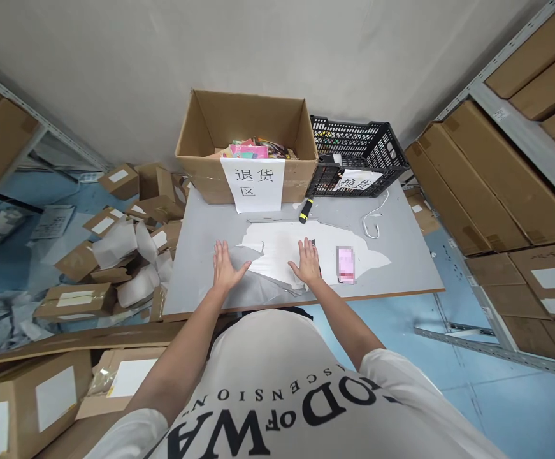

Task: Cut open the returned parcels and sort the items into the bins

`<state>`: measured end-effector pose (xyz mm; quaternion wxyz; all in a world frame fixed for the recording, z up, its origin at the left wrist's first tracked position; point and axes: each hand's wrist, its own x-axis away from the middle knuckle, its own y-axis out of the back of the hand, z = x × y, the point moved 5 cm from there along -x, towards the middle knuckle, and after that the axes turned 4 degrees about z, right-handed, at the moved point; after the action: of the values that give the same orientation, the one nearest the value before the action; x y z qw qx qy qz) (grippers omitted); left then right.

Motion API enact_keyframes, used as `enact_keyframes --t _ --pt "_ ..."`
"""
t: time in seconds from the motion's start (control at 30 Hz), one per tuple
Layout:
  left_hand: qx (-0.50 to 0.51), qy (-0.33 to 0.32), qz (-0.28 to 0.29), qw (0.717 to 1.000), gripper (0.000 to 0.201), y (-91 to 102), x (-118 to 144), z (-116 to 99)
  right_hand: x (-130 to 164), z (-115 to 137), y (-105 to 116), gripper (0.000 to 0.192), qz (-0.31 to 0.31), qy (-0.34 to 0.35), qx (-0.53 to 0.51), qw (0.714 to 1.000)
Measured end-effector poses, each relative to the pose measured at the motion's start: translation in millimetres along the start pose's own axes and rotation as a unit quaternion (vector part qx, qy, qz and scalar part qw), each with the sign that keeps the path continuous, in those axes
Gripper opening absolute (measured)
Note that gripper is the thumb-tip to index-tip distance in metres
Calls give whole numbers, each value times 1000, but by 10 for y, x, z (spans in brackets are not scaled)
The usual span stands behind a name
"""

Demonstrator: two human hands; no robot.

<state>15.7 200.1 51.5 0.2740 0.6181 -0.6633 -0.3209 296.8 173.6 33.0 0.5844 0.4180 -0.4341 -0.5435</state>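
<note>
Both bare hands palm down, well apart, over a grey rectangular tabletop (195,242). Left hand (227,268) spread open in the left half, with fingers toward the back edge and thumb toward the left end of a white, ragged-edged, sheet-like patch (277,243). Right hand (307,262) flat on the patch, thumb splayed leftward, fingers toward the back edge. At mid-tabletop, that patch: long axis roughly along the front edge, tapering tip toward the right edge. At the right hand's outer side, a partly hidden dark object (314,243), too covered to identify. Farther right, a pink-screened phone (346,264), lengthwise front to back. Nearer the back edge, a black-and-yellow cutter-like tool (306,210), far end angled slightly right. Near the right edge, a curved white cable (364,225). Along the back edge, an open brown cardboard box (205,178) beside a black perforated plastic crate (390,150).
</note>
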Motion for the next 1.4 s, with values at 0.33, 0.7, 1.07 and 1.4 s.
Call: enact_keyframes --t 0.33,0.7,1.07,1.4 --pt "-3 14 9 1000 106 22 9 22 -5 21 -9 79 3 -2 -6 1000" --pt "7 17 5 1000 106 39 32 69 -6 57 -16 77 1 1 -7 1000" --pt "9 23 -19 1000 105 92 119 13 -99 89 62 78 -4 29 -4 1000" --pt "23 59 -38 997 106 145 428 11 -308 74 35 81 -3 72 -56 996"
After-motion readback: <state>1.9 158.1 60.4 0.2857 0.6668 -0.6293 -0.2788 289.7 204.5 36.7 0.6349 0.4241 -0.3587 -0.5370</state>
